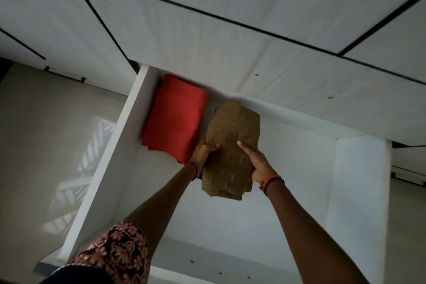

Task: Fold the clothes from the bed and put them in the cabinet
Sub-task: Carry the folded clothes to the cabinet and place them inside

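The folded brown garment [232, 143], patterned with small pale marks, is held over the open white drawer [108, 161], between the two hands. The left grip [204, 153] clamps its left edge, thumb across the top and fingers curled out of sight beneath. The right grip [258, 161] clamps its right edge, with one finger stretched forward along the cloth and the rest wrapped round the side. Both take hold at about the garment's middle, so its near end hangs back towards the wrists and its far end reaches towards the back of the drawer. Whether the cloth already rests on the drawer floor cannot be told.

Just to its left lies a folded red garment [175, 117], flat in the drawer and close against the left wall. The left grip's knuckles are close to its near corner. That makes two folded garments: one brown, one red.

There is one drawer, pulled out from the white cabinet [230, 30], whose panels are divided by dark seams. The right wrist carries one orange band [272, 178]; the left wrist carries one thin dark band [194, 168]. A floral sleeve [119, 251] shows at the lower left, and a glossy pale floor [46, 134] spreads left of the drawer.
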`<state>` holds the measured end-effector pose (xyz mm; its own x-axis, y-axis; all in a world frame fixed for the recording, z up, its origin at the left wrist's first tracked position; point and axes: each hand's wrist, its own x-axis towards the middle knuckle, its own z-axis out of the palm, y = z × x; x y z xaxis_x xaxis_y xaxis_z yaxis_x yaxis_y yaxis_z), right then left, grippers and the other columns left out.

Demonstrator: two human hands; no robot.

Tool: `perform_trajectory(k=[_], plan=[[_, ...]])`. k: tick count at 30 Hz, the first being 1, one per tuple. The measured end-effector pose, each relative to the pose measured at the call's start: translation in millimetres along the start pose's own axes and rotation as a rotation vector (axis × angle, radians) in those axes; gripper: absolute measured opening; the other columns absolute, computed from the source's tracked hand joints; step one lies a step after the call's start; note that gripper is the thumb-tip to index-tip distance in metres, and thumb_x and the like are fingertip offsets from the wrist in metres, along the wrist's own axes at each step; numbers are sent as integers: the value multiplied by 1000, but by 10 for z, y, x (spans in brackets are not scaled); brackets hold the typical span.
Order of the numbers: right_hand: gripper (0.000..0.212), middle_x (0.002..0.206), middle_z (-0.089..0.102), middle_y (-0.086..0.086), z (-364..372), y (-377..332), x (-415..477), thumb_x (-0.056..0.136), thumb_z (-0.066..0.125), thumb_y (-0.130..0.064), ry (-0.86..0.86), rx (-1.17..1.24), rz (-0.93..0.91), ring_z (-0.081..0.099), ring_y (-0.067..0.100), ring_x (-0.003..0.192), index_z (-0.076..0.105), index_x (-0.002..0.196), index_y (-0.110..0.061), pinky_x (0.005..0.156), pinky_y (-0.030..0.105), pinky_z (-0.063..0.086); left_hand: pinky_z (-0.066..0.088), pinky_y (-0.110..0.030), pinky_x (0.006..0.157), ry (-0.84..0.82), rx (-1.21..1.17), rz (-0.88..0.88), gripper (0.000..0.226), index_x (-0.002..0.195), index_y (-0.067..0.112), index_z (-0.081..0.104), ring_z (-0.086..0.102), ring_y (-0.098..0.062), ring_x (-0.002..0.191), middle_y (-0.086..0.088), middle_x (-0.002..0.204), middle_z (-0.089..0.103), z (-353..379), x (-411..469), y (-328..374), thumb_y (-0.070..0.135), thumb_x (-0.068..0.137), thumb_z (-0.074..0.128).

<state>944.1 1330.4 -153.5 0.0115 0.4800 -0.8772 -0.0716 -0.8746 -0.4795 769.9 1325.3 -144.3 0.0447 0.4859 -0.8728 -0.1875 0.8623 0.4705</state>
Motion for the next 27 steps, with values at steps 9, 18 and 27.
perform_trajectory(k=[9, 18, 27], plan=[[94, 120, 65, 9, 62, -39, 512, 47, 86, -54, 2, 25, -47, 61, 31, 108, 53, 129, -21, 97, 56, 46, 25, -43, 113, 97, 74, 84, 58, 143, 21, 35, 36, -28, 132, -7, 148, 34, 2, 518, -38, 23, 90, 60], [85, 131, 52, 18, 130, 51, 488, 72, 76, -49, 357, -215, -49, 52, 38, 118, 38, 134, -4, 101, 53, 43, 32, -41, 110, 218, 197, 149, 66, 149, 17, 22, 34, -29, 134, -9, 151, 30, 173, 224, -122, 29, 93, 55], [74, 135, 45, 26, 427, 154, -539, 81, 70, -42, 396, -205, 3, 47, 42, 120, 40, 133, 0, 102, 52, 41, 40, -33, 98, 348, 33, 222, 48, 137, 12, 43, 45, -27, 124, -8, 139, 45, 50, -873, -248, 27, 93, 56]])
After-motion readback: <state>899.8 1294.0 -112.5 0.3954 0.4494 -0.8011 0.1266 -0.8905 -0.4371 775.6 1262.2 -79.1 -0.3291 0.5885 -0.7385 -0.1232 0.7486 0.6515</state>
